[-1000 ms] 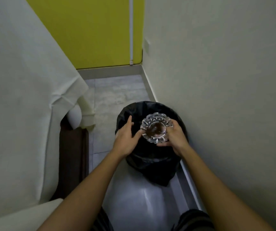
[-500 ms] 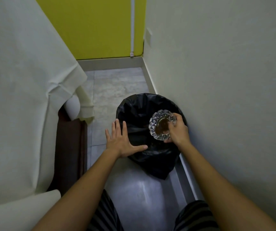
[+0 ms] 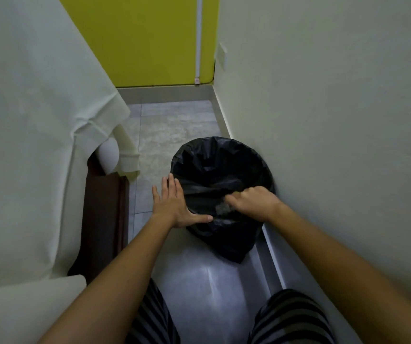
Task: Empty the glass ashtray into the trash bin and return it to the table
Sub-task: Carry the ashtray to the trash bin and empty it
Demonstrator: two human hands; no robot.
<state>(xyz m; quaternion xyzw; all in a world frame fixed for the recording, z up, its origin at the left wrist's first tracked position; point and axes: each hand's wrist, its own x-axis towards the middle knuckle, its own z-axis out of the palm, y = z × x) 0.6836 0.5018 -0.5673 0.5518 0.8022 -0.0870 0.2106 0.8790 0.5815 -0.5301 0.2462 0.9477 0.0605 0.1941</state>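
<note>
My left hand lies flat and open against the near rim of the trash bin, fingers spread, holding nothing; I judge it steadies the bag. My right hand closes its grip knuckles-up over the ashtray, a blurred glint of glass just below the fingers, turned mouth-down inside the bin so the ash drops in. Beyond the bin, bare floor runs to the yellow wall.
</note>
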